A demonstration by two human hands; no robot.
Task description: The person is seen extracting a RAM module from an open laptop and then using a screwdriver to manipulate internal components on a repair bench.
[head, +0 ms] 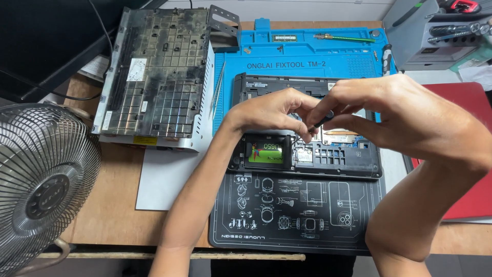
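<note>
- I'm looking down at an electronics repair bench; the blue silicone repair mat with its moulded parts trays is my landmark.
- On the mat's near half lies an opened laptop base, its inner bays and a drive exposed.
- Left of the mat, a removed, dusty bottom cover rests on the wooden desk.
- In front of the mat sits a black work mat printed with component diagrams.
- Behind the mat's right corner, a grey rack holds screwdriver handles.
- Far left of the mat stands a metal desk fan.
</note>
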